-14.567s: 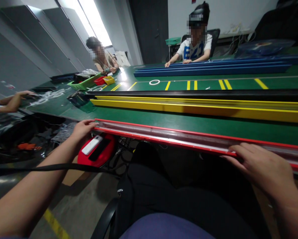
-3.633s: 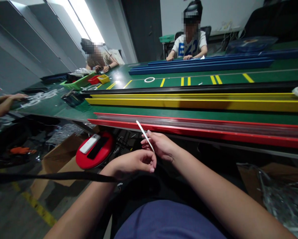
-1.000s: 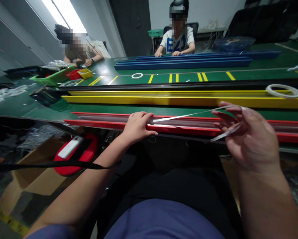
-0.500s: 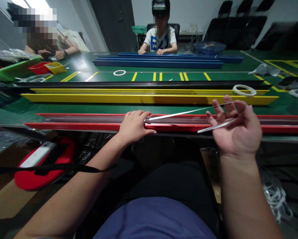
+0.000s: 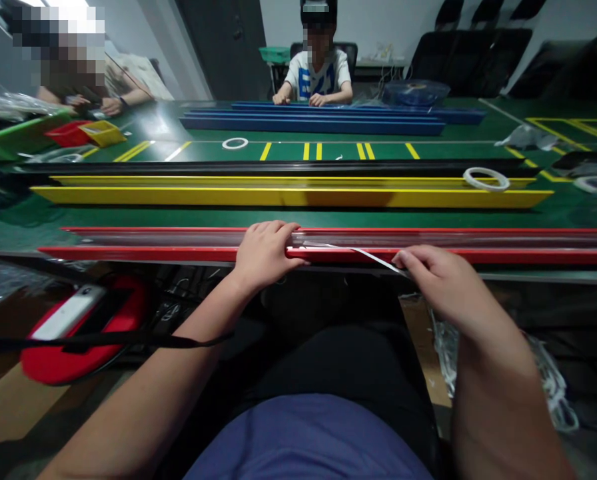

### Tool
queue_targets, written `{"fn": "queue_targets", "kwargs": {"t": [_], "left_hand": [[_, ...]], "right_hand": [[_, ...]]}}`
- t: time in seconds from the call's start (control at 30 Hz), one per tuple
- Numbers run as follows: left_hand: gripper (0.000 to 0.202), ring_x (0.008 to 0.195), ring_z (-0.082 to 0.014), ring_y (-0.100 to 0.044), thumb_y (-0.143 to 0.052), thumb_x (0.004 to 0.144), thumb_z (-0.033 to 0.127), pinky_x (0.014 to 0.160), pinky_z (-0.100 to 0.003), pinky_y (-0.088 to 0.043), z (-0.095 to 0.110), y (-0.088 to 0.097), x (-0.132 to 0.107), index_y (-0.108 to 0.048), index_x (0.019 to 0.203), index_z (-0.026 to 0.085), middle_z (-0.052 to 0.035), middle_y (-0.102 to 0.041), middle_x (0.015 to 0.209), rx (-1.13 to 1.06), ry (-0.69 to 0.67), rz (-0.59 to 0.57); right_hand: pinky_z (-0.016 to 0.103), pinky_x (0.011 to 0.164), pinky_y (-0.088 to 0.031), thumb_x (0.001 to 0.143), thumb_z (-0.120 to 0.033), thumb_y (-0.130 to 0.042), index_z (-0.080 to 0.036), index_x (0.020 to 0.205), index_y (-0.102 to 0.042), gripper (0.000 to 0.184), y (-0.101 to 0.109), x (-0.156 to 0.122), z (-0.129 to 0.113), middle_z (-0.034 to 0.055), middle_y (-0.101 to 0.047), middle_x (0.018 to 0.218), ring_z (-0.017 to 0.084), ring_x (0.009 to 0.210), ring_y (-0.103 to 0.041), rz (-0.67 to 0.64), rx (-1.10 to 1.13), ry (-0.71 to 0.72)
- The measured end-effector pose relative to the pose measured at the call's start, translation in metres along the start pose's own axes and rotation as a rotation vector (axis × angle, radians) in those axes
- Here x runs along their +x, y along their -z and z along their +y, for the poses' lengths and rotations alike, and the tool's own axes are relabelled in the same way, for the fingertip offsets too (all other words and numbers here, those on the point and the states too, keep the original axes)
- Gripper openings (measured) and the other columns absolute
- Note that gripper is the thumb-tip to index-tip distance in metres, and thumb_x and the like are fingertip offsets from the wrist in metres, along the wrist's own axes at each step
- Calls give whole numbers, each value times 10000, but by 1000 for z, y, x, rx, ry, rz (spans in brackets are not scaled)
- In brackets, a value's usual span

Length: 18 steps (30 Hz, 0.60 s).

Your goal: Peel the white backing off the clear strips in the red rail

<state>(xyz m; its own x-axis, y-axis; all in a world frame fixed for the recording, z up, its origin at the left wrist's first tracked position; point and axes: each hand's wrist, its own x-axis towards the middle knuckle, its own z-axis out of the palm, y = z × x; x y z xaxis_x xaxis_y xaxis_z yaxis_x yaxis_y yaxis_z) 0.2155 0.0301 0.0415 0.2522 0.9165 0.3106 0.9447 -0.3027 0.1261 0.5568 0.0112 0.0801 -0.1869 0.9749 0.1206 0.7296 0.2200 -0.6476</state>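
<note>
A long red channel (image 5: 128,253) lies along the near table edge, its inside lined with something clear and shiny. My left hand (image 5: 266,252) is closed over it, fingers across the far side and thumb by the near wall. From beside that hand a thin white strip (image 5: 373,257), like tape, runs right over the channel's near wall. My right hand (image 5: 441,273) pinches the strip's other end between thumb and fingers, low in front of the channel. The strip's left end by my left hand is hard to make out.
Beyond lie a yellow channel (image 5: 203,197), a black one (image 5: 228,167) and several blue ones (image 5: 328,125). A white tape roll (image 5: 486,179) rests on the yellow channel; another roll (image 5: 235,143) is on the table. Two people sit across. Coloured bins (image 5: 23,133) stand left.
My right hand has turned over from palm up with spread fingers to a pinch, moving lower and left. The strip, raised and looped before, now slopes down toward me. My left hand stays on the channel.
</note>
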Motion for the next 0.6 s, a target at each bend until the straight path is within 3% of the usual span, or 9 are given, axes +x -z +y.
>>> {"fn": "queue_targets", "kwargs": {"t": [0.07,0.2,0.33,0.43,0.6], "left_hand": [[732,1212,-320,-618,-834,770,616,1020,-455,-442,2,-1,-1,-607,1369,262,-77,-698,1286,17,5,22],[755,1177,-338,-625,-809,764,679,993,-465,-440,3,-4,-4,-617,1349,243,-100,-706,1238,79,-1,64],[779,1127,-338,-639,-706,798,762,963,-455,-439,-1,-5,-3,-614,1350,220,-122,-707,1210,138,-62,71],[793,1106,-340,-646,-689,787,786,948,-451,-441,-10,-4,-4,-620,1331,213,-123,-711,1184,166,-78,70],[796,1112,-346,-650,-751,776,738,968,-452,-447,-53,2,-17,-615,1356,211,-126,-713,1198,200,-56,49]], "right_hand": [[317,765,-395,1039,-450,-470,-222,898,-709,359,-4,-3,4,39,-709,929,196,851,-616,-55,-221,41],[325,719,-380,1027,-546,-450,-241,967,-709,405,-7,-5,19,44,-725,935,211,814,-632,-112,-383,-87],[326,715,-394,998,-629,-454,-251,1030,-726,466,-8,-3,30,46,-739,975,218,827,-647,-297,-307,-129],[316,693,-393,981,-683,-451,-241,949,-707,511,-11,-4,29,30,-718,916,201,802,-627,-355,-224,-92],[298,575,-316,952,-737,-493,-202,718,-550,586,-23,-9,21,5,-548,671,145,623,-480,-335,-62,-46]]}}
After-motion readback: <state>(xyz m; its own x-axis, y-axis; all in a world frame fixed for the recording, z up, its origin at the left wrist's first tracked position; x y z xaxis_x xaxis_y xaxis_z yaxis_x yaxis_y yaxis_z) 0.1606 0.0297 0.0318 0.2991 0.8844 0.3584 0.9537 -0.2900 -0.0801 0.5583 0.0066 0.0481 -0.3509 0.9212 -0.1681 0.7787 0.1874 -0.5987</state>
